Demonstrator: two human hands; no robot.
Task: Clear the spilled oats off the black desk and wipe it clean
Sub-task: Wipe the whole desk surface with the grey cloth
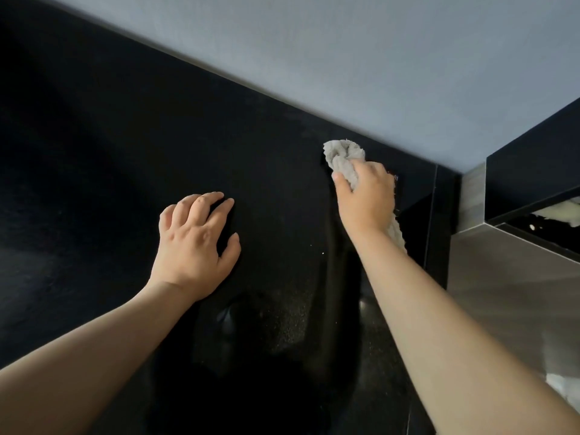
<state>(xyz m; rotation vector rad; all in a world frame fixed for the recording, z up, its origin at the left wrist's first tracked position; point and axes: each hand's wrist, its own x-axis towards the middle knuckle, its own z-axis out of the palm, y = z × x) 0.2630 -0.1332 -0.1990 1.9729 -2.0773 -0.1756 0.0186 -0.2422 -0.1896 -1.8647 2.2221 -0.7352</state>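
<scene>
Head view, single frame.

- Matte black desk [110, 152] fills the left and centre of the frame. Its far edge runs diagonally from upper left down to centre right, against a plain blue-grey wall [376, 58].
- Left hand [194, 243], centre of frame: palm down on the desk, fingers spread and loosely bent with the tips touching the surface. It holds nothing.
- Right hand [365, 196], right of centre, close to the desk's far edge: fingers and thumb are curled tight round a crumpled pale grey terry cloth [343, 158]. A bunched end sticks out above the knuckles toward the wall. A second end hangs out below the wrist on the right side. The bunched end appears to be against the desk; contact is not fully clear.
- Oat flecks [323, 253]: only a couple of tiny pale specks, on the desk between the two forearms, below the right hand.
- Fine pale speckling [292, 321] at lower centre, on a glossier dark patch. Cannot tell whether it is oat dust or surface texture.
- Right edge of frame: a brushed grey metal surface [502, 293] butts up beside the desk, with a black panel [533, 158] above it. Something whitish [565, 211] shows in the dark gap between them; too blurred to identify.
</scene>
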